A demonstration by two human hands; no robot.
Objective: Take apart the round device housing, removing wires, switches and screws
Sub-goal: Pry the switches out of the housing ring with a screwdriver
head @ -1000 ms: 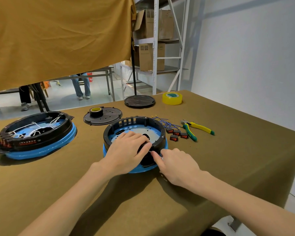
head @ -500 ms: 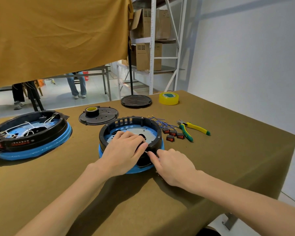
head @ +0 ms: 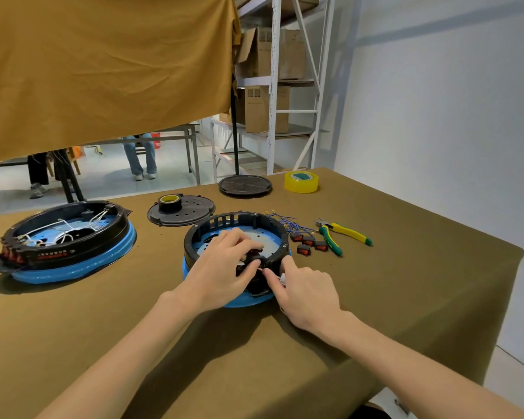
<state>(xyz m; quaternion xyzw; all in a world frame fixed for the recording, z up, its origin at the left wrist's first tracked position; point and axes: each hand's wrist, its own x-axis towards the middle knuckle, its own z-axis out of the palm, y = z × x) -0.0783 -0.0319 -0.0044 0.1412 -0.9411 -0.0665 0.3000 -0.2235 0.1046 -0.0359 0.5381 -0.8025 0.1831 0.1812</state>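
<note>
The round housing [head: 236, 234], a black ring on a blue base, sits mid-bench [head: 406, 297] with open cloth toward the right edge. Left hand [head: 221, 273] reaches inside, fingers curled on a black part at the near rim. Right hand [head: 306, 288] pinches something small and white outside; can't make out what.

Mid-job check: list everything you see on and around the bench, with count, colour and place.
round housing: 1, black on blue, centre
second housing: 1, black on blue, white wires inside, left
perforated lid: 1, black, behind centre
tape roll: 1, black, on that lid
round base: 1, black, far edge
tape: 1, yellow, far right
switches: 4, black-red, right of housing
wires: several, blue, beside switches
cutters: 1, yellow-green, right
left hand: inside housing, gripping black part
right hand: at rim, pinching
</note>
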